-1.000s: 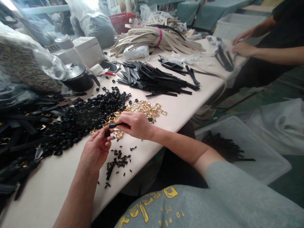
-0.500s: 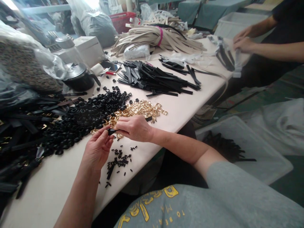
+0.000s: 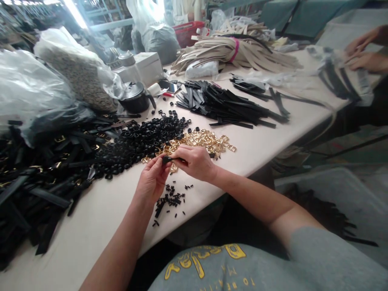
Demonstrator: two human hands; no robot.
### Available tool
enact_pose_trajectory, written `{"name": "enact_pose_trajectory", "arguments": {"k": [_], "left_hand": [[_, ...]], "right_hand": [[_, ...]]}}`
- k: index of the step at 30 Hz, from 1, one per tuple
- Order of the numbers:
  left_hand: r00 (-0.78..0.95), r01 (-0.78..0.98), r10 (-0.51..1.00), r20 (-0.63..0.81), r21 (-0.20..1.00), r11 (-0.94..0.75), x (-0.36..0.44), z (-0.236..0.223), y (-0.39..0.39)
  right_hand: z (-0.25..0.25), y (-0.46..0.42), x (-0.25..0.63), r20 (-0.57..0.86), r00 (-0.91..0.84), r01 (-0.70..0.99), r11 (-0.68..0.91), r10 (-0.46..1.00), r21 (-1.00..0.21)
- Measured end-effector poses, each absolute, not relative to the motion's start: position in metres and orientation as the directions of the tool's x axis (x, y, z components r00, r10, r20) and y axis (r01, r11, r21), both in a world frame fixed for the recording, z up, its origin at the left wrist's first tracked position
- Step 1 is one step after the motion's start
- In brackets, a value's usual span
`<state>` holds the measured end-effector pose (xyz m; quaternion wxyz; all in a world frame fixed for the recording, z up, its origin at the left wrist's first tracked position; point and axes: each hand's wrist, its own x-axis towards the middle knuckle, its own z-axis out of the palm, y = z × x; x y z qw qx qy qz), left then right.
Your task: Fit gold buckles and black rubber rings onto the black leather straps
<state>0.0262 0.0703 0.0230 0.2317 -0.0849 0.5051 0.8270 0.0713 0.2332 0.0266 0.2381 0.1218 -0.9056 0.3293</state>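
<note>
A short black strap [image 3: 166,159] is pinched in the fingertips of my left hand [image 3: 152,178]. My right hand [image 3: 195,162] is closed on the same strap from the other side, its fingers curled over; a dark end shows past its knuckles. Right behind the hands lie a heap of gold buckles [image 3: 209,139] and a larger pile of black loops [image 3: 145,139]. Small black bits [image 3: 172,199] are scattered on the table below my hands. Whether a buckle or loop is on the strap is hidden by my fingers.
Black straps [image 3: 218,101] lie in a pile farther back, near a beige strap bundle [image 3: 224,52]. Straps with buckles [image 3: 45,190] cover the left side. A black pot [image 3: 135,99] stands behind. A co-worker's hands [image 3: 362,54] handle straps at right. A bin [image 3: 348,182] sits below.
The view has turned left, so the table's things sit farther right in the picture. Both hands stay together on the black strap, which now shows a little more between them.
</note>
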Motion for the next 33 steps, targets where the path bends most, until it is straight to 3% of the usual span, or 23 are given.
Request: {"name": "enact_pose_trajectory", "arguments": {"k": [6,12,16,20,29,33], "left_hand": [[-0.829,-0.559,0.342,-0.443,0.695,-0.453,0.030,0.025,0.073],[-0.871,-0.472,0.350,-0.345,0.783,-0.405,0.029,0.022,0.074],[-0.904,-0.401,0.308,-0.296,0.836,-0.374,0.024,0.023,0.068],[-0.912,-0.384,0.296,-0.286,0.849,-0.364,0.023,0.024,0.068],[-0.869,-0.485,0.296,-0.397,0.802,-0.349,0.022,0.021,0.066],[-0.868,-0.477,0.327,-0.374,0.812,-0.337,0.026,0.017,0.068]], "right_hand": [[0.023,0.233,0.069,0.543,-0.838,-0.399,0.746,-0.060,-0.533],[0.021,0.237,0.068,0.562,-0.810,-0.453,0.790,-0.169,-0.414],[0.026,0.244,0.069,0.490,-0.845,-0.468,0.740,-0.214,-0.483],[0.028,0.245,0.069,0.422,-0.898,-0.359,0.758,-0.122,-0.545],[0.026,0.236,0.071,0.467,-0.875,-0.418,0.683,-0.125,-0.600],[0.026,0.232,0.071,0.434,-0.889,-0.410,0.680,-0.148,-0.608]]}}
